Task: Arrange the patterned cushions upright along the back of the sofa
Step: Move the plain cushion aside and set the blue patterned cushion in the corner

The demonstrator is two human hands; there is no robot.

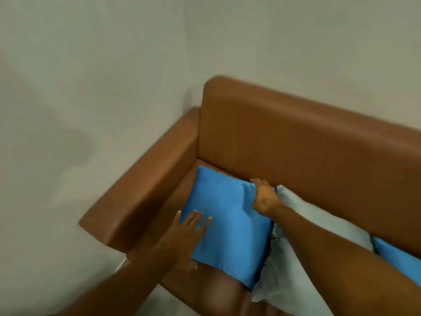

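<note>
Left hand (185,233) flat on blue cushion (227,226) on sofa (296,137); right hand (264,197) grips its top corner, pale cushion (296,258) beside.

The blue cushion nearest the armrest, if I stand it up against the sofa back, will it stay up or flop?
Probably soft: the blue cushion puckers where the right hand pinches its top corner. It looks light, since the left hand rests flat on it without sinking deep. Upright it may slump unless leaned on the backrest.
</note>
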